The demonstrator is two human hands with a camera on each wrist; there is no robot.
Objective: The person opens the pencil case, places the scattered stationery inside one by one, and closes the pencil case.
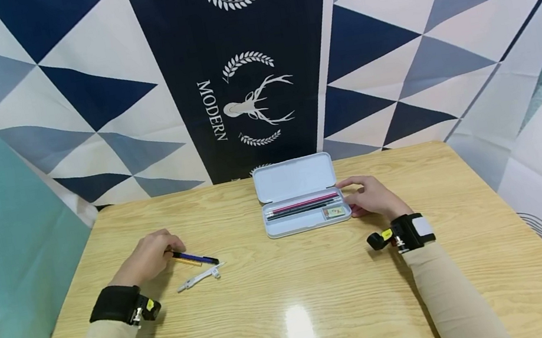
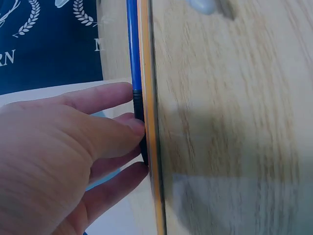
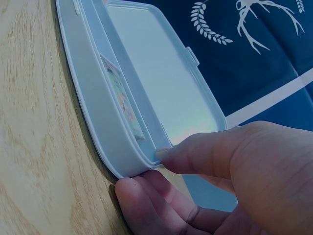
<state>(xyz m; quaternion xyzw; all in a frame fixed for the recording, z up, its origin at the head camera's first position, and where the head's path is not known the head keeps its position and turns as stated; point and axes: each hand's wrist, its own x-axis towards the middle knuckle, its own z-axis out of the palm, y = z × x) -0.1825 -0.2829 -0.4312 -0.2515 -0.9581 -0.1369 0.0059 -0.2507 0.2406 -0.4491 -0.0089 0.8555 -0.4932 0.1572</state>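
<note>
On the left of the table, my left hand (image 1: 148, 256) pinches a blue pen (image 2: 133, 49) by its black end, between thumb and fingers. A slim orange pencil (image 2: 155, 147) lies right alongside the pen. Just in front of them is a pale drawing compass (image 1: 200, 277). At the back, an open light-blue pencil case (image 1: 289, 228) holds several pencils (image 1: 301, 207) and a small eraser (image 1: 334, 212). My right hand (image 1: 374, 199) grips the case's right end, thumb on the rim and other fingers low against the outside.
The wooden table (image 1: 252, 315) reaches a patterned cloth backdrop (image 1: 249, 41) just behind the case. The case's lid (image 1: 295, 178) stands raised toward that cloth. Black wrist straps with small cameras sit on both wrists.
</note>
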